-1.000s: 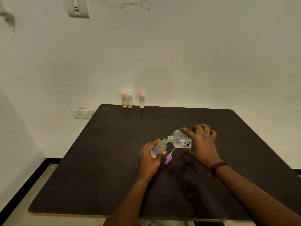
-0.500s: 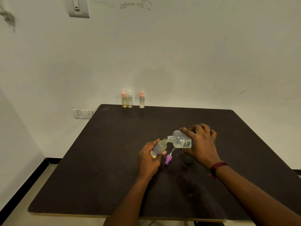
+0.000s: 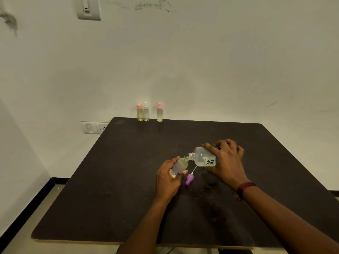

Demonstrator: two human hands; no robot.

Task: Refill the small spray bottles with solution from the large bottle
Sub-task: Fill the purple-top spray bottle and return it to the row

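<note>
The right hand [image 3: 226,162], fingers clamped, is tipping the large clear plastic bottle [image 3: 203,158] into the small uncapped spray bottle [image 3: 180,165] gripped by the left hand [image 3: 167,180]; next probably needs righting gently.

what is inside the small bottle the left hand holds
Pale yellowish liquid shows through the small bottle. The left hand covers part of it, so the fill level cannot be told.

large bottle [image 3: 202,158]: translucent plastic | table [image 3: 128,180]: dark, matt | wall [image 3: 201,61]: matt, scuffed
</note>
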